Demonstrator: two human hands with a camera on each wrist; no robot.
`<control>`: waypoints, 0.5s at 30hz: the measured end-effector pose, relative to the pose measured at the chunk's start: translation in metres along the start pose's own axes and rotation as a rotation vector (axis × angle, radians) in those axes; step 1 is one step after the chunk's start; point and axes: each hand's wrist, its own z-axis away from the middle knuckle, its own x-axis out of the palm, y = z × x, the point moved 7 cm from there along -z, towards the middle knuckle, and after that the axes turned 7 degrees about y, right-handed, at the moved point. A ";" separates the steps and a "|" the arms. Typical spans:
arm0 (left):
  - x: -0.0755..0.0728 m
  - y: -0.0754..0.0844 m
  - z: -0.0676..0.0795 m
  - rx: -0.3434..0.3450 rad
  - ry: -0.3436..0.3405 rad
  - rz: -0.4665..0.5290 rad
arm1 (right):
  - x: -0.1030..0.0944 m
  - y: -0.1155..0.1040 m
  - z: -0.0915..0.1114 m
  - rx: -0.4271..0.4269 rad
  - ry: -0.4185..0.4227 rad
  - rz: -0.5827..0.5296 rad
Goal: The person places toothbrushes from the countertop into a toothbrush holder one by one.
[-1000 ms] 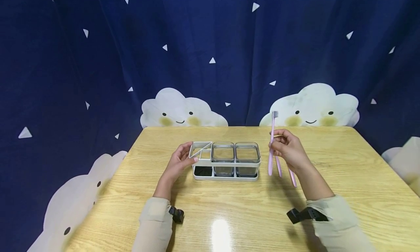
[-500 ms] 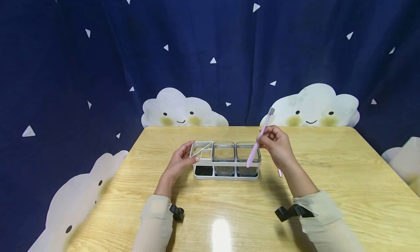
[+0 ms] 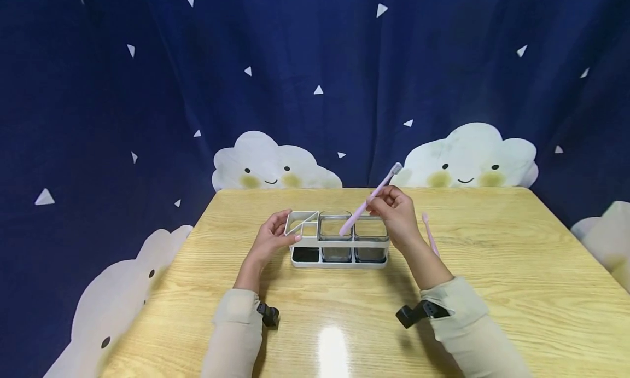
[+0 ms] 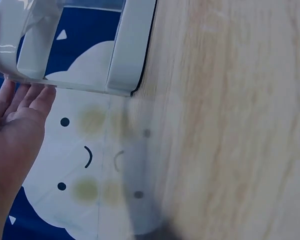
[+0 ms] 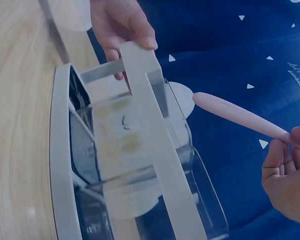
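Observation:
My left hand (image 3: 269,240) grips the left end of a white toothbrush holder (image 3: 339,265), thumb on the front and fingers round the far side. Two clear square cups (image 3: 336,253) sit side by side in the holder, and divided slots fill its left end. Between thumb and fingertips, my right hand (image 3: 397,218) pinches a pink toothbrush (image 3: 370,198) above the cups. The brush tilts, with its grey bristles up to the right and its handle end down to the left. In the right wrist view the handle (image 5: 235,114) points at the holder, apart from the cup rims.
Another pink toothbrush (image 3: 431,237) lies on the wooden table (image 3: 374,323), right of the holder and partly behind my right forearm. A dark blue curtain (image 3: 295,39) with white clouds hangs along the table's far edge.
My right hand has moved left with the toothbrush, from right of the holder to over the cups, and the brush has tilted further. My left hand has stayed on the holder.

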 end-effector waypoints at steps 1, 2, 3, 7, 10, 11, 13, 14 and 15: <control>0.001 0.002 0.001 -0.003 -0.004 0.006 | 0.002 0.001 0.000 0.003 0.000 -0.001; 0.002 0.004 0.002 -0.005 -0.005 0.000 | 0.003 0.002 0.000 0.007 0.000 -0.001; 0.003 0.006 0.003 -0.004 -0.007 -0.007 | 0.005 0.004 -0.001 0.013 0.002 -0.002; 0.006 0.012 0.006 -0.002 -0.008 -0.040 | 0.012 0.010 -0.002 0.028 0.020 0.004; 0.007 0.014 0.007 -0.002 -0.015 -0.048 | 0.017 0.014 -0.002 0.030 0.030 0.012; 0.007 0.014 0.007 -0.003 -0.019 -0.045 | 0.019 0.016 -0.002 0.031 0.032 0.013; 0.007 0.013 0.007 -0.006 -0.019 -0.037 | 0.023 0.019 -0.001 0.030 0.037 0.018; 0.007 0.013 0.007 -0.009 -0.016 -0.037 | 0.024 0.020 -0.001 0.029 0.036 0.018; 0.006 0.013 0.007 -0.014 -0.013 -0.035 | 0.026 0.022 -0.001 0.028 0.039 0.020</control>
